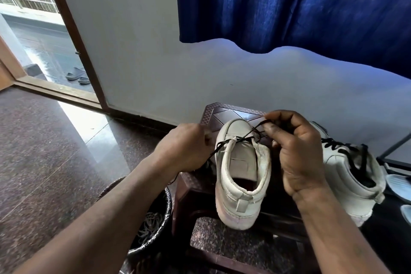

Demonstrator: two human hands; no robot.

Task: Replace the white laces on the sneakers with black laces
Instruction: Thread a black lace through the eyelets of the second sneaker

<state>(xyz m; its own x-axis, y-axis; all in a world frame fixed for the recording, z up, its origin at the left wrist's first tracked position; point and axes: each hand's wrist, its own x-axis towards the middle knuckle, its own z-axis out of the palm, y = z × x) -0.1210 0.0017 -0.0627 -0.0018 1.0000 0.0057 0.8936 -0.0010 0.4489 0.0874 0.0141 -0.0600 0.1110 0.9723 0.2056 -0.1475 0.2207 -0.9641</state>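
Observation:
A white sneaker stands on a dark brown plastic stool, heel toward me. A black lace crosses its lowest eyelets near the toe. My left hand grips the lace's left end beside the shoe. My right hand pinches the right end above the toe, pulling it up and to the right. A second white sneaker with a black lace threaded through it sits to the right.
A dark basket holding pale laces stands on the granite floor at the stool's left. A blue curtain hangs on the wall behind. An open doorway at the far left shows grey sandals. Pale objects lie at the right edge.

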